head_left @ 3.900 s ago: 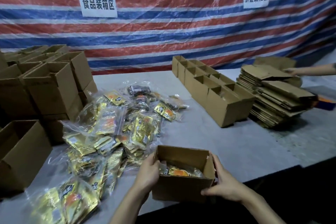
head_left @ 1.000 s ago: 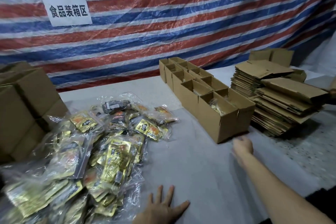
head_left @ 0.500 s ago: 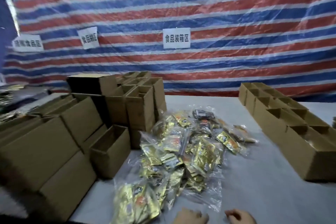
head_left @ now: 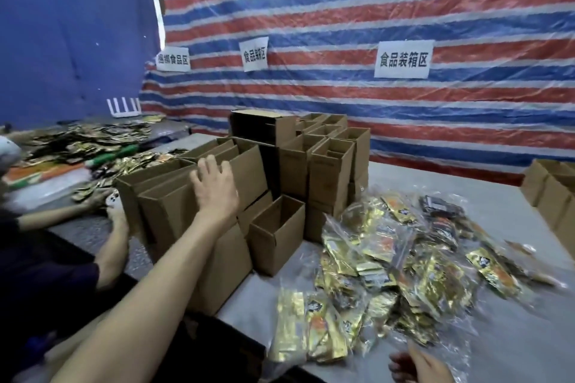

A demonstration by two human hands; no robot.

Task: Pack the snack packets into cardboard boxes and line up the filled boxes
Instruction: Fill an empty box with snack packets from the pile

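A: Left hand (head_left: 214, 188)?
B: Reached out to the cardboard boxes (head_left: 174, 211) stacked near left. Fingers straight and spread at the top edge of one box. Nothing gripped.
A: Right hand (head_left: 418, 365)?
B: Bottom edge of view, half cropped, low by the table (head_left: 466, 205) at the near side of the snack packets (head_left: 404, 261). Can't tell how the fingers lie or whether they hold anything.
A: Packets?
B: Loose gold pile in clear bags, mid-table, right of the boxes.
A: Other boxes?
B: One open-topped box (head_left: 275, 236) just left of the pile. Taller stack (head_left: 329, 171) behind it. Row of boxes (head_left: 547, 193) at the right edge, contents hidden.
A: Else?
B: Another person's arm (head_left: 115, 242) at left. Striped tarp (head_left: 373, 9) with paper signs (head_left: 402, 59) at the far side.
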